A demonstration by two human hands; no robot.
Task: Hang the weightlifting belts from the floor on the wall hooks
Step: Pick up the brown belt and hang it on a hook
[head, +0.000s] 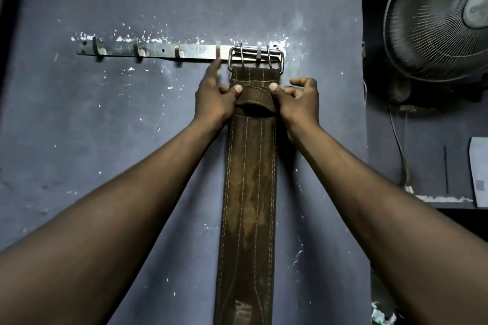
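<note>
A brown leather weightlifting belt [249,179] hangs straight down the blue wall. Its steel buckle [255,57] sits over the rightmost hook [259,52] of a metal hook rail [158,50]. My left hand [215,97] pinches the belt's left edge just below the buckle, thumb on the front. My right hand [297,100] grips the right edge at the same height, thumb on the leather loop. The belt's lower end runs out of view at the bottom.
Several bare hooks [217,50] stand along the rail to the left of the buckle. A wall fan [438,18] is mounted at the upper right, with a cable hanging below it. A ledge [443,199] juts out at right.
</note>
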